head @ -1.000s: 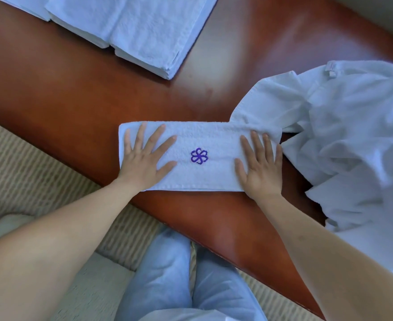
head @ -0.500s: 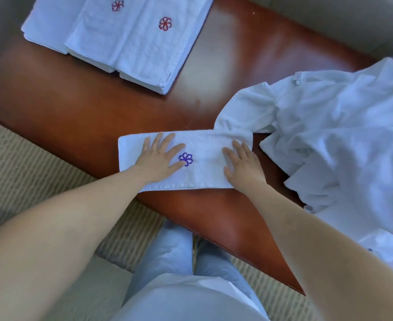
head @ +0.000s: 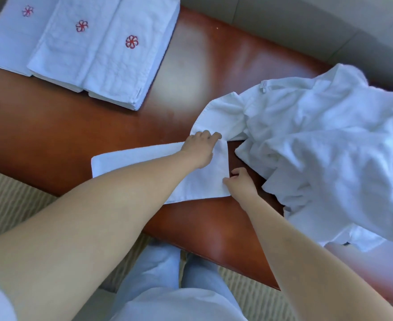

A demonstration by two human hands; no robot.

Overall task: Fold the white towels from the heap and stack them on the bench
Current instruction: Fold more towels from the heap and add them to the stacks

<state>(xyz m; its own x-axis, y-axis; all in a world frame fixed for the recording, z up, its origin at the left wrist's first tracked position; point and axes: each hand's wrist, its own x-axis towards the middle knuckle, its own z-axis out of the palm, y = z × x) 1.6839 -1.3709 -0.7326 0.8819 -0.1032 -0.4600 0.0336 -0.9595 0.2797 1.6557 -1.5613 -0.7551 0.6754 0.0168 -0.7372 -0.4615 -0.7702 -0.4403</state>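
Note:
A white towel (head: 130, 161) folded into a long strip lies across the near part of the red-brown bench (head: 51, 126). My left hand (head: 200, 147) reaches across it and grips its far right corner with curled fingers. My right hand (head: 240, 184) pinches the near right edge of the same towel. The towel's embroidered mark is hidden under my left arm. A heap of rumpled white towels (head: 329, 147) lies at the right, one flap touching the strip's right end. Folded white towels with red flower marks (head: 93, 49) are stacked at the far left.
The bench's near edge runs diagonally in front of my knees (head: 167, 269), with beige carpet (head: 10, 205) below at the left. A grey wall or upholstery (head: 306, 24) lies beyond the bench's far side. Bare bench top lies between the stack and the strip.
Both hands left their flat position on the towel and moved to its right end, where they now grasp the edge. The camera view has shifted, showing more of the folded stack.

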